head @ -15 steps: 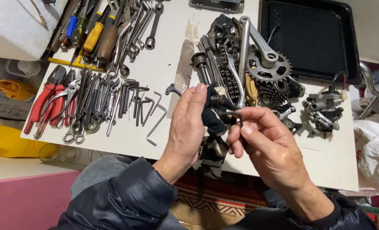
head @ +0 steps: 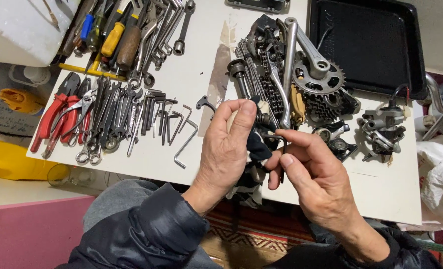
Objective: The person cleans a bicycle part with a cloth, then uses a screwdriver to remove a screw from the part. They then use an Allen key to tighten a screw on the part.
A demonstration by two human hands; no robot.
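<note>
In the middle of the frame, the left hand (head: pixel 229 144) was curled shut around a small black bike part (head: pixel 257 145), holding it just above the near edge of the white table (head: pixel 191 84). The right hand (head: pixel 313 174) sat just to the right of it, with its fingers pinched on a black hex key (head: pixel 280 144). The key's short end pointed left into the part, and its long end hung down. Both hands were close together, almost touching. A crank with a toothed ring (head: pixel 313 74) lay above them. Red pliers (head: pixel 57 117) lay at the left, and loose hex keys (head: pixel 174 127) lay left of the hands. An empty black tray (head: pixel 373 45) sat at the upper right. No labels or signs could be made out.
</note>
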